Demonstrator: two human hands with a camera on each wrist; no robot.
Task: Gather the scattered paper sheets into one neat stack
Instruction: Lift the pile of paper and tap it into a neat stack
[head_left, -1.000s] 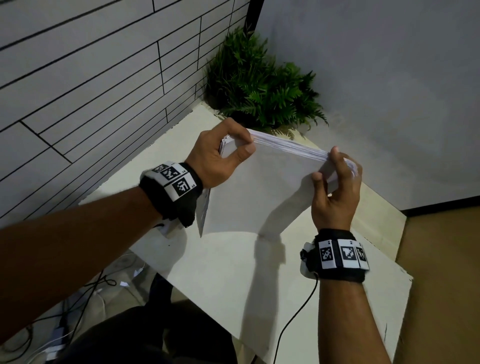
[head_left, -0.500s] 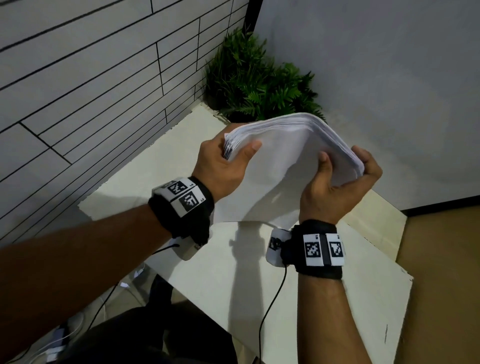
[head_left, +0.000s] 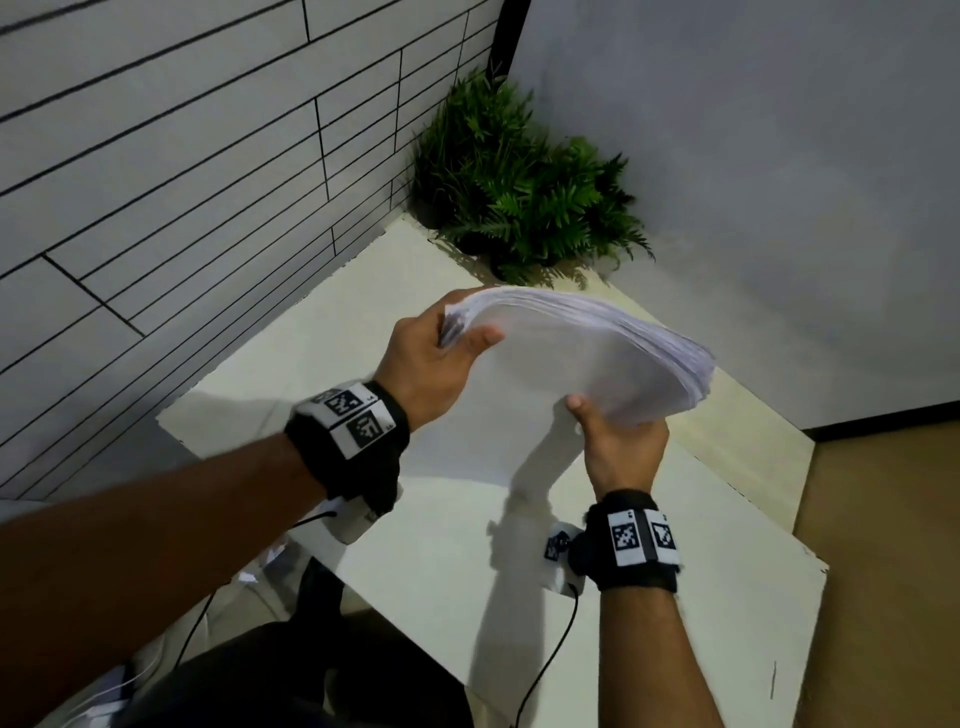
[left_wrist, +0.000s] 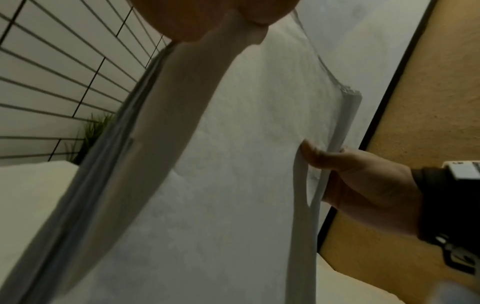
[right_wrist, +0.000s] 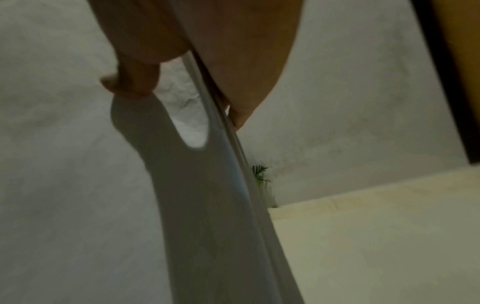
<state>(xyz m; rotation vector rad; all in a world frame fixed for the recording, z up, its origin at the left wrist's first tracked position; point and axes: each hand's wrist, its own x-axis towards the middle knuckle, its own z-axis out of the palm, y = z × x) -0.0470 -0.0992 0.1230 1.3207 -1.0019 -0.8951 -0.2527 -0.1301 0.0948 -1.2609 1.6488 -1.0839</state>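
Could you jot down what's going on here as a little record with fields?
held item: thick white paper stack, bowed, lifted above the table
left hand: grips the stack's left edge
right hand: holds the stack's near right edge, thumb on top
surface: pale cream table
background: green fern-like plant in the corner

Likely an office corner; panelled wall (head_left: 182, 156), pale table (head_left: 415, 519), potted fern (head_left: 519, 192).
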